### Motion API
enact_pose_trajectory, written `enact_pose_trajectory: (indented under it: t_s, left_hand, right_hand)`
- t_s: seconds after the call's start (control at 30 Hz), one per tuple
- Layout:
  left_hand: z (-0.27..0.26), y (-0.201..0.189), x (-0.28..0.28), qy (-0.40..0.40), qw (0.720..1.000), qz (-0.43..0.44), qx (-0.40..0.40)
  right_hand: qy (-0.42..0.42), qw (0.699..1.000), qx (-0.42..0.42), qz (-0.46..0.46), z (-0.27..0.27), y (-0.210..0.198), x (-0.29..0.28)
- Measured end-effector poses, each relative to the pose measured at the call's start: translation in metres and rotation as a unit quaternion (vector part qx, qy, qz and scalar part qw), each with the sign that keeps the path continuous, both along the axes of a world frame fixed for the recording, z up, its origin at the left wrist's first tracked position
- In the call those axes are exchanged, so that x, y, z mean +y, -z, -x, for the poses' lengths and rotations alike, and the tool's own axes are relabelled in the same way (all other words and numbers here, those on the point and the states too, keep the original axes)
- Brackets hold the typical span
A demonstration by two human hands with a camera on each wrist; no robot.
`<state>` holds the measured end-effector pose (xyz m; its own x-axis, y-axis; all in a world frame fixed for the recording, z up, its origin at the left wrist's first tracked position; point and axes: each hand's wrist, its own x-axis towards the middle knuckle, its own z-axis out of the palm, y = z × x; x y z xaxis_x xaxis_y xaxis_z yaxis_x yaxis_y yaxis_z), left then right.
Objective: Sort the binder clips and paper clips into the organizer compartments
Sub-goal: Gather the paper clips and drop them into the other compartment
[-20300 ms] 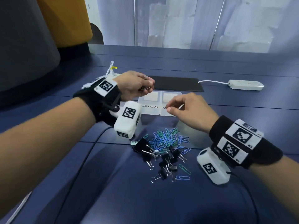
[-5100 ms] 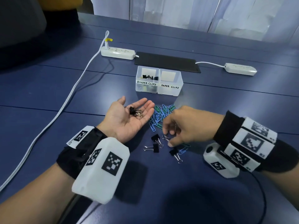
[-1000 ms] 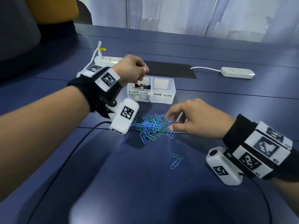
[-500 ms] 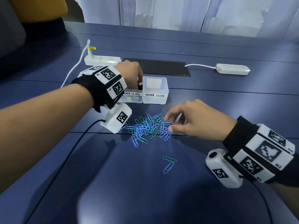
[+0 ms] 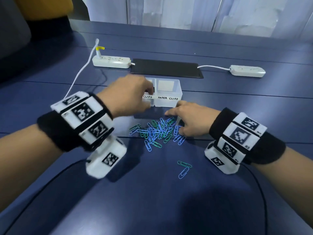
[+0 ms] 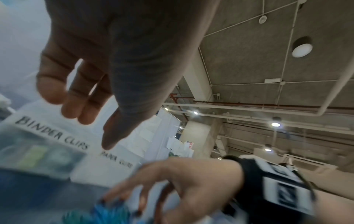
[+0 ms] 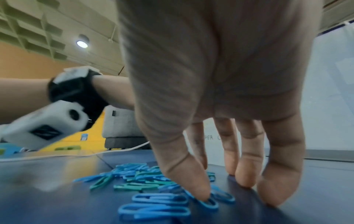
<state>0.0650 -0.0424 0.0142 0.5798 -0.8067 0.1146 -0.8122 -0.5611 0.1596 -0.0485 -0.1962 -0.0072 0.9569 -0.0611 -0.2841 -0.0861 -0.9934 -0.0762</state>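
The clear two-part organizer (image 5: pixel 169 100) is labelled BINDER CLIPS and PAPER CLIPS. My left hand (image 5: pixel 146 96) hovers in front of the binder side and hides most of it. In the left wrist view the left hand (image 6: pixel 93 128) is relaxed and holds nothing above the organizer (image 6: pixel 57 136). A dark binder clip (image 5: pixel 153 89) shows inside. A pile of blue and green paper clips (image 5: pixel 155 131) lies just before the organizer. My right hand (image 5: pixel 175 121) rests at the pile's right edge. In the right wrist view its straight fingertips (image 7: pixel 245 180) touch the table and its thumb presses a blue paper clip (image 7: pixel 208 203).
Two stray paper clips (image 5: pixel 183 167) lie nearer me on the blue table (image 5: pixel 152 200). Behind the organizer are a black pad (image 5: pixel 166 67) and two white power strips (image 5: pixel 111 61), (image 5: pixel 247 71). A white cable (image 5: pixel 79 73) runs off to the left.
My left hand has dropped from above the binder compartment to its front, and its curled fingers have loosened. The right hand stays at the pile's right edge.
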Motion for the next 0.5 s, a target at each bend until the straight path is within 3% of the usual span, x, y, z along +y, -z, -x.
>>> enact_pose_trajectory:
  t_s: [0.17,0.33,0.5]
  left_hand:
    - [0.027,0.019,0.031,0.032,0.980,-0.191,0.045]
    - [0.035,0.025,0.036,0.066,0.983,-0.160,0.057]
    - [0.044,0.030,0.040,0.105,0.983,-0.124,0.091]
  right_hand:
    - [-0.037,0.999,-0.013,-0.017,0.002,0.003,0.024]
    - [-0.070,0.996,-0.035,-0.043,0.013,0.006,0.038]
    - [-0.039,0.997,-0.056,-0.036,0.032,-0.004,0.021]
